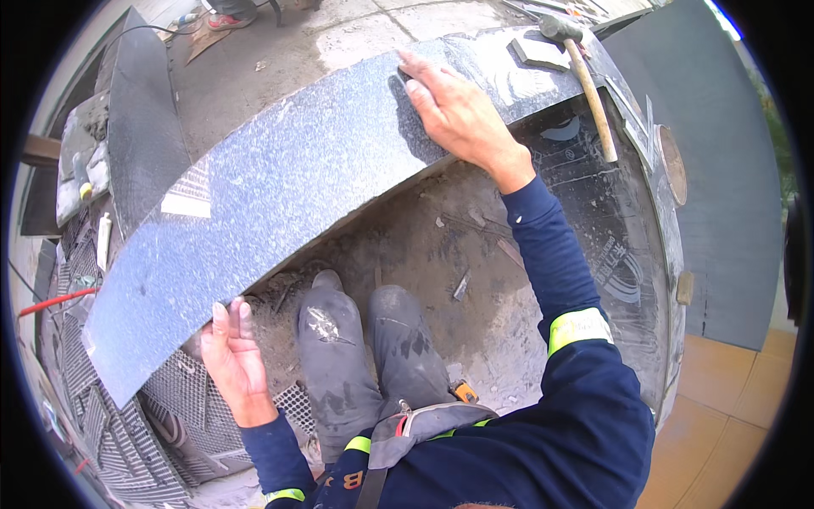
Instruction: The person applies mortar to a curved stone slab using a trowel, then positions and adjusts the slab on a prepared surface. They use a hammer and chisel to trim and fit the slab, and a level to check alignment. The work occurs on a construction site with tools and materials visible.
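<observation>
A long, curved grey speckled stone slab (280, 170) stretches from the lower left to the upper right in front of me. My right hand (462, 114) lies on its top, fingers stretched out toward the far edge and thumb apart. At the slab's near edge, toward its left end, my left hand (233, 360) is turned palm up. Its fingers and thumb are pressed at that edge, some of them partly hidden. A mallet (585, 81) with a wooden handle rests at the slab's right end, beside a small grey stone block (540, 53).
Another dark slab (144, 119) stands at the left. Ridged tile pieces (127, 445) are piled at lower left, near a red hose (55, 301). A large grey panel (704, 170) stands at the right. Another person's shoe (229, 21) shows at the top. Dusty rubble lies around my knees.
</observation>
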The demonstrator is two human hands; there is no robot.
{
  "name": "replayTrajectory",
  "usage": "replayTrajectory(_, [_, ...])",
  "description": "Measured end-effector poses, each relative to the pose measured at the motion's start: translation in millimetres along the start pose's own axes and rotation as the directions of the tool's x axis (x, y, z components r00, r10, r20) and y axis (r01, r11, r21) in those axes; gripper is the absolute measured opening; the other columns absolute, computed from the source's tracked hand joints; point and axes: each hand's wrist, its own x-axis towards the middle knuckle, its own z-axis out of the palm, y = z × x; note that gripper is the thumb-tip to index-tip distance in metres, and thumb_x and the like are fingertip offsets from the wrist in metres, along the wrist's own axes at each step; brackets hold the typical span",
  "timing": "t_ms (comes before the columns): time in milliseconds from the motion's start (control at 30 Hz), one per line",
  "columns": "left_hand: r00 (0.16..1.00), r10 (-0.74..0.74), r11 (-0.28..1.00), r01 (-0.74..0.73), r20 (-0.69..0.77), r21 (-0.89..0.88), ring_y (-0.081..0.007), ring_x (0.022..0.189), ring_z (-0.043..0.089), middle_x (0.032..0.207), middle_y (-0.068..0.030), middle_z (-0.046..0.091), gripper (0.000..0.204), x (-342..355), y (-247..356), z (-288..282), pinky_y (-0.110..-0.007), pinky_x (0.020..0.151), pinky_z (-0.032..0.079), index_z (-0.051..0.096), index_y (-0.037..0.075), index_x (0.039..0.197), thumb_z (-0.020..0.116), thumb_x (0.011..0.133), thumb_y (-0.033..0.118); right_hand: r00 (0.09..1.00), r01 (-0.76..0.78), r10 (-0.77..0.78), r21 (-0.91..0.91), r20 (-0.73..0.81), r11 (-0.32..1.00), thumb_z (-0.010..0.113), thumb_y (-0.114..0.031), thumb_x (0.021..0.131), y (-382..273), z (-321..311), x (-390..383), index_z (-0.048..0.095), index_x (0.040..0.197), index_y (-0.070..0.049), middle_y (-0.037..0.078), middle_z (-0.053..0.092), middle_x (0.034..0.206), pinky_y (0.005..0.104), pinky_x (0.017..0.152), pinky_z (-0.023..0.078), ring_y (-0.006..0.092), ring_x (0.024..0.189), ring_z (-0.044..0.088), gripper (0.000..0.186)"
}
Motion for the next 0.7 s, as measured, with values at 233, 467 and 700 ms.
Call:
replayTrajectory(233, [0.764,-0.618,0.705,0.433,0.187,0.562,-0.0266,0.100,0.077,0.114,-0.0204,0.076,0.017,-39.1,86.0,105.5,-0.037,0.090,0.063,0.070,-0.007,0.114,0.071,0.099,0.001,0.543,-0.359,0.748,0.699,-0.382,0.618,0.067,-0.020,0.105,29.0,-61.6,4.6,0.065,0.125,0.002,0.013,0.078,0.104,0.0277,0.073,0.060,0.0147,0.084,0.073,0.030])
replayTrajectory(467, [0.410,0.041,0.345,-0.862,0.911,0.372,-0.0309,0.126,0.067,0.124,-0.0121,0.074,0.027,32.8,53.7,305.1,-0.046,0.111,0.049,0.071,0.005,0.125,0.071,0.098,0.006,-0.150,-0.184,0.962,0.950,0.228,-0.254,0.053,-0.030,0.111,-41.1,-31.4,-84.4,0.056,0.127,-0.002,0.010,0.068,0.099,0.0281,0.060,0.051,0.0162,0.071,0.063,0.033])
replayTrajectory(700, [-0.043,-0.349,-0.102,-0.991,0.936,-0.084,-0.0222,0.156,0.037,0.165,-0.0055,0.046,0.056,96.7,-36.4,405.6,-0.059,0.128,0.020,0.046,0.015,0.160,0.054,0.108,0.035,-0.249,0.224,0.848,0.880,0.467,-0.419,0.056,-0.018,0.107,-15.8,-23.3,-43.8,0.054,0.131,-0.001,0.016,0.066,0.114,0.0376,0.082,0.055,0.0247,0.096,0.064,0.029])
